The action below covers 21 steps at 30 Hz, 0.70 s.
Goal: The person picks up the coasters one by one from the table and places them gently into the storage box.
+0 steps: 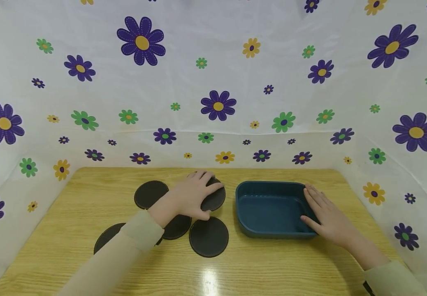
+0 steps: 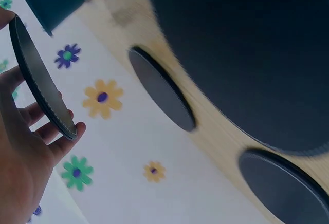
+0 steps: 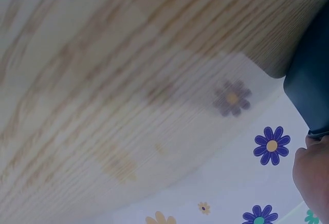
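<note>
My left hand (image 1: 193,195) holds a round black coaster (image 1: 214,200) by its edge. In the left wrist view, this coaster (image 2: 43,80) stands tilted between the thumb and the fingers, apart from the wooden table. Against the right wall of a dark blue rectangular container (image 1: 272,235) rests my right hand (image 1: 330,218), fingers fairly straight along the rim and thumb over the inner side. Only part of that hand (image 3: 313,175) shows in the right wrist view, at the container's rim. Inside the container, nothing is seen on the visible floor.
Several more black coasters lie flat on the wooden table (image 1: 265,267): one at the back left (image 1: 150,194), one in front (image 1: 209,237), the others partly hidden by the left arm. White cloth with flowers (image 1: 184,82) surrounds the table at the back and sides.
</note>
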### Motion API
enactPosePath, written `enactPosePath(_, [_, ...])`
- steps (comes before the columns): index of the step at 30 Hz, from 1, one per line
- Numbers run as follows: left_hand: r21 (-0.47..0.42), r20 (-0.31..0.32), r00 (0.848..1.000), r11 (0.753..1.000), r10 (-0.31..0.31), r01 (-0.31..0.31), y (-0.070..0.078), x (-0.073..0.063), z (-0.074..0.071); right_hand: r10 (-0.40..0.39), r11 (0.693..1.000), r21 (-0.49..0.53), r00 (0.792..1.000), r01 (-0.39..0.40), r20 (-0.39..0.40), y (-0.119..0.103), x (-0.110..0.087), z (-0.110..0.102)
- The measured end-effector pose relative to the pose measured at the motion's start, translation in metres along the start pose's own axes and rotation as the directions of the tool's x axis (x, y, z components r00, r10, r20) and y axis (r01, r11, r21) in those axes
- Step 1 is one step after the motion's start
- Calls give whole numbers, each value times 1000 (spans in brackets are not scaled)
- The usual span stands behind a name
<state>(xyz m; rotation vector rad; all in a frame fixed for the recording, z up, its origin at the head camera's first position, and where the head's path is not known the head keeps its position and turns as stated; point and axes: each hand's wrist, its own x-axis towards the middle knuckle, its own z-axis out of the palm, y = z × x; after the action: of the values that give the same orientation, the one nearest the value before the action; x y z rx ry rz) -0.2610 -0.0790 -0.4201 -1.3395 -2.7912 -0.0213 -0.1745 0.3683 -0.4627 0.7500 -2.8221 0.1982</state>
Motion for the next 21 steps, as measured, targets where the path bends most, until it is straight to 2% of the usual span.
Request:
enactPosePath(8, [33,-21,996,995,92,-91,28,29,-7,-14,1000,4,1000,14,-3,0,0,-1])
enactPosePath(21, [71,-16,983,981,180,-179,76,67,0,-6,1000,0,1000,6,6,-1,0,-1])
